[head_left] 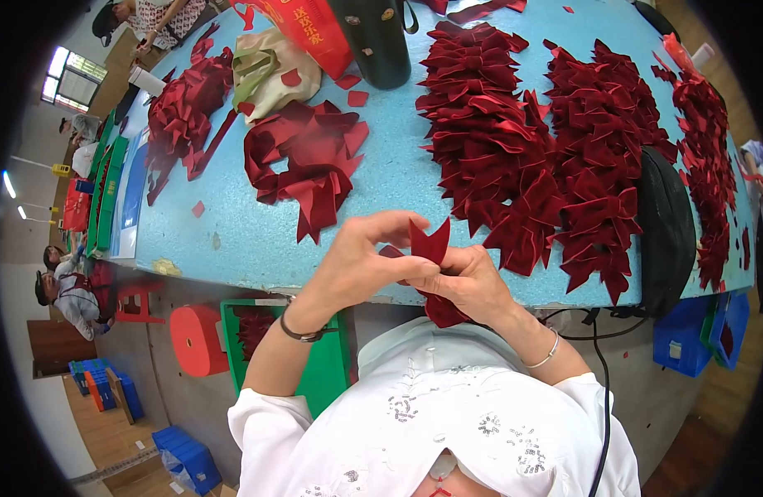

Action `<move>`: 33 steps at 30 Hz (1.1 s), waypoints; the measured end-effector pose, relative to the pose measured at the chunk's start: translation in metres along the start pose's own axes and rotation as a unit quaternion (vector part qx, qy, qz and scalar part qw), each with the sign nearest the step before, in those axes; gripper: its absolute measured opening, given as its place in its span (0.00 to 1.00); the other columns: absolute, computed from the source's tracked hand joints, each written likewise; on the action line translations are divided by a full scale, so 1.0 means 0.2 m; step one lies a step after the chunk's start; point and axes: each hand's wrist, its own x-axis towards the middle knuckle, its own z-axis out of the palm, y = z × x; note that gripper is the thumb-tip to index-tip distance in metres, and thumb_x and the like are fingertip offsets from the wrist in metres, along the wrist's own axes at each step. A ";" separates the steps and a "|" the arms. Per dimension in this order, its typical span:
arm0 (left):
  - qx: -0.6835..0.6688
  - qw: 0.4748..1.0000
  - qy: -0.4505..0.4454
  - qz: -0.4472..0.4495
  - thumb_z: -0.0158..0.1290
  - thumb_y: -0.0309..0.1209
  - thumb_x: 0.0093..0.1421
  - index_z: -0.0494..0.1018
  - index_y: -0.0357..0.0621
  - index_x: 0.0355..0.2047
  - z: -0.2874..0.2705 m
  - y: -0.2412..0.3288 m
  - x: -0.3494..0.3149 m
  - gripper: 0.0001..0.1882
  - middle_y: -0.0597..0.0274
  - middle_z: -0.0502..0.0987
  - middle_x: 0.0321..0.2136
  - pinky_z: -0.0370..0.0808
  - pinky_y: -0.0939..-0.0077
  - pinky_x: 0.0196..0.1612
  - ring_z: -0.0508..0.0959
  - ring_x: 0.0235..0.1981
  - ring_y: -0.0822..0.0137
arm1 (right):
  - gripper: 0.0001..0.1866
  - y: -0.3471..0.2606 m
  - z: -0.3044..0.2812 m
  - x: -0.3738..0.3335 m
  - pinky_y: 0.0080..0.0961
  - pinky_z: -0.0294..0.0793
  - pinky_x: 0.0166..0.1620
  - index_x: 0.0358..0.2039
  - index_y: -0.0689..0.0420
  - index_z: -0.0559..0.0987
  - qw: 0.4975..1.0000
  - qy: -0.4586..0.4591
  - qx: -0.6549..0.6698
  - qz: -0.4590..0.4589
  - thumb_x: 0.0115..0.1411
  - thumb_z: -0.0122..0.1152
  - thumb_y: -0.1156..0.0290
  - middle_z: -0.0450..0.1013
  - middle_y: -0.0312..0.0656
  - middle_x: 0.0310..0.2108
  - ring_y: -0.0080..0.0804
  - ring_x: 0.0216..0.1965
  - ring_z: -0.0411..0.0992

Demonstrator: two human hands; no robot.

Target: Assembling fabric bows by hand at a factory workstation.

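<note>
Both my hands meet over the near edge of the blue table [381,214]. They grip a dark red velvet ribbon [431,242], whose notched end stands up between them. My left hand [361,257] pinches it with thumb and fingers from the left. On the other side my right hand [478,290] is closed round its lower part, and more ribbon hangs below the fingers. How the ribbon is folded inside my grip is hidden. Just beyond my left hand lies a loose heap of cut red ribbon pieces [315,153]. Stacked finished-looking velvet bows [489,132] lie beyond my right hand.
More bows [597,157] are piled to the right, beside a black bag [667,232]. At the back stand a dark tumbler [373,41], a red bag [311,33] and a cream cloth bag [286,70]. A green crate [336,364] and a red stool [197,340] are below the table edge.
</note>
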 end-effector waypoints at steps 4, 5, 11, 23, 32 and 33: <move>0.065 0.996 -0.058 0.038 0.60 0.20 0.51 0.77 0.34 0.36 0.00 -0.01 0.02 0.11 0.63 0.79 0.30 0.74 0.83 0.36 0.77 0.31 0.75 | 0.07 -0.03 0.01 -0.01 0.16 0.66 0.27 0.33 0.60 0.83 0.998 -0.039 -0.038 0.031 0.56 0.65 0.72 0.74 0.32 0.21 0.14 0.24 0.68; 0.048 0.997 -0.031 0.052 0.61 0.21 0.50 0.77 0.34 0.38 0.00 0.00 0.05 0.13 0.63 0.79 0.30 0.74 0.82 0.36 0.76 0.31 0.75 | 0.07 -0.03 0.00 -0.01 0.16 0.66 0.28 0.34 0.60 0.83 0.996 -0.053 -0.060 0.048 0.56 0.64 0.72 0.74 0.31 0.21 0.14 0.24 0.68; -0.089 0.989 0.106 0.042 0.63 0.24 0.48 0.78 0.36 0.35 -0.04 0.01 0.08 0.12 0.63 0.80 0.28 0.74 0.81 0.36 0.77 0.30 0.76 | 0.07 -0.06 -0.04 0.02 0.14 0.65 0.26 0.33 0.62 0.83 0.998 0.020 -0.031 0.045 0.55 0.65 0.73 0.75 0.32 0.22 0.14 0.23 0.67; 0.001 0.986 -0.164 -0.009 0.59 0.19 0.51 0.77 0.38 0.41 -0.05 -0.06 0.07 0.14 0.66 0.80 0.30 0.72 0.82 0.35 0.76 0.32 0.75 | 0.09 0.00 0.00 0.02 0.16 0.68 0.31 0.36 0.61 0.82 0.997 -0.022 -0.069 0.029 0.56 0.64 0.71 0.76 0.32 0.23 0.15 0.26 0.69; -0.133 0.986 0.085 0.055 0.57 0.25 0.57 0.77 0.34 0.36 -0.07 0.01 0.06 0.08 0.61 0.80 0.30 0.74 0.82 0.37 0.78 0.31 0.74 | 0.06 -0.04 -0.05 0.09 0.16 0.69 0.29 0.33 0.62 0.80 0.983 0.149 0.110 0.005 0.58 0.62 0.72 0.76 0.36 0.27 0.19 0.26 0.70; -0.159 0.981 0.102 0.042 0.56 0.25 0.58 0.77 0.33 0.37 -0.08 0.00 0.03 0.08 0.61 0.80 0.30 0.74 0.81 0.39 0.78 0.32 0.73 | 0.07 -0.05 -0.07 0.10 0.17 0.70 0.29 0.33 0.62 0.79 0.968 0.195 0.151 -0.037 0.58 0.62 0.71 0.76 0.36 0.27 0.20 0.26 0.71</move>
